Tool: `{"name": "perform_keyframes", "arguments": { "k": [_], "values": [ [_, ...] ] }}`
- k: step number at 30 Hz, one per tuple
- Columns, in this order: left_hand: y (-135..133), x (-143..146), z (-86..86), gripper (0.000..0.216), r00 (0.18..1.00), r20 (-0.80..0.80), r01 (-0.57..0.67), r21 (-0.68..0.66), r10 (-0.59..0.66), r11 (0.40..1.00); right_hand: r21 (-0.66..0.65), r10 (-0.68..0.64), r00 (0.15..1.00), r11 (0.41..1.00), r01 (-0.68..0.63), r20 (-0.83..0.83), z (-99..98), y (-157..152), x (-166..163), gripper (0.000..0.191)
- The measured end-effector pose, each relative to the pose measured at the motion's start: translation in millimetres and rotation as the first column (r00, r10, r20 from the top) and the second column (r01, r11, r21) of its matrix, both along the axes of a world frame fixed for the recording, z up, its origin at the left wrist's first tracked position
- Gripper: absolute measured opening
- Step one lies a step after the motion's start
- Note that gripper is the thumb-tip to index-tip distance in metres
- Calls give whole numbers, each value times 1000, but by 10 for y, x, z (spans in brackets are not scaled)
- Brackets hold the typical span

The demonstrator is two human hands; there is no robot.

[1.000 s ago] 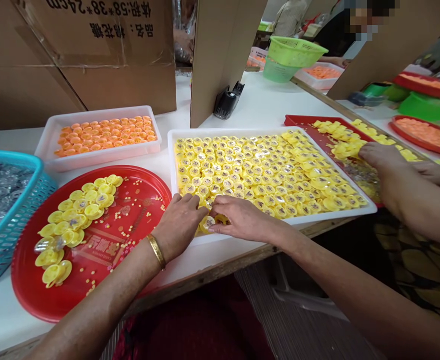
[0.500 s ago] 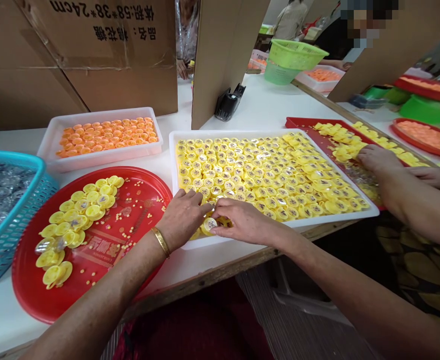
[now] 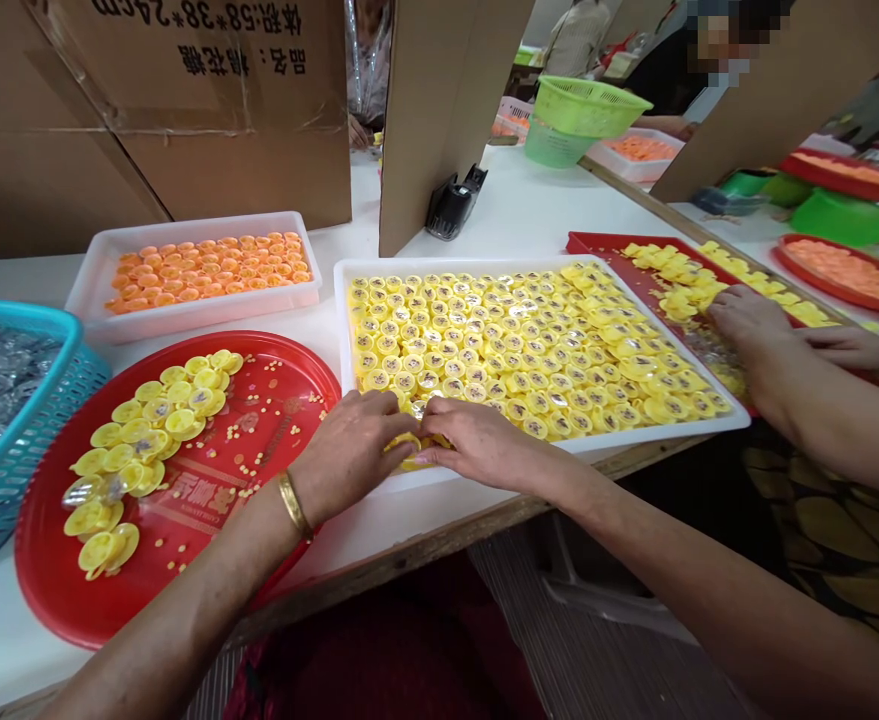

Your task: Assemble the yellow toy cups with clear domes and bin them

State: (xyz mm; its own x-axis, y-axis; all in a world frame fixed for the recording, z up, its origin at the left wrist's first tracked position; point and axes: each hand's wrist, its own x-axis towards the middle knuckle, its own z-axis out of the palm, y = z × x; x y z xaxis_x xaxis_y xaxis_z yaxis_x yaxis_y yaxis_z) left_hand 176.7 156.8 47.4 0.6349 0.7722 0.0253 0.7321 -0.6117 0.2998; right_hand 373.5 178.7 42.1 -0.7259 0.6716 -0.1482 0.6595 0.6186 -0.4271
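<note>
Small yellow toy cups (image 3: 510, 355), with printed discs under clear covers, fill a white tray (image 3: 716, 430) in rows. At its near left corner my left hand (image 3: 353, 445), wearing a gold bracelet, meets my right hand (image 3: 484, 440). Fingers of both are closed around a small yellow cup (image 3: 407, 448), mostly hidden between them. Left of the tray, a round red tray (image 3: 206, 450) carries more yellow cups on saucers (image 3: 150, 430), along with tiny loose yellow bits.
A turquoise basket (image 3: 71, 390) of clear plastic pieces stands far left. Behind are a white tray of orange cups (image 3: 210, 270), cardboard boxes (image 3: 221, 160) and a black tape dispenser (image 3: 454, 205). A co-worker's hand (image 3: 750, 325) works over a red tray (image 3: 585, 243) at right.
My left hand has turned and drawn slightly down and left, its fingers now closing toward the right hand's. The cup's printed face, visible before, is now covered by fingers.
</note>
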Motion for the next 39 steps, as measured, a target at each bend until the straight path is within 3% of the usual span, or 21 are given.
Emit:
{"name": "perform_keyframes", "arguments": {
  "k": [7,17,22,30,35,39],
  "values": [
    [-62,68,-59,18,999,6,-44,-88,45,995,35,-22,997,999,19,74,-16,26,78,7],
    [11,76,-77,21,988,111,126,-181,-107,975,45,-42,993,998,37,107,22,49,148,7],
    [4,8,-167,19,996,88,3,-6,-3,1000,35,-31,997,999,28,70,-10,60,155,11],
    [-55,54,-137,25,995,-55,-80,54,83,995,62,-60,997,996,58,39,-19,40,152,12],
    [-149,-15,-78,21,973,137,-194,52,186,980,87,-151,982,983,161,-109,26,34,248,19],
    [-278,-113,-46,23,939,266,-238,45,218,970,144,-314,912,922,359,-265,138,10,405,12]
  ]
}}
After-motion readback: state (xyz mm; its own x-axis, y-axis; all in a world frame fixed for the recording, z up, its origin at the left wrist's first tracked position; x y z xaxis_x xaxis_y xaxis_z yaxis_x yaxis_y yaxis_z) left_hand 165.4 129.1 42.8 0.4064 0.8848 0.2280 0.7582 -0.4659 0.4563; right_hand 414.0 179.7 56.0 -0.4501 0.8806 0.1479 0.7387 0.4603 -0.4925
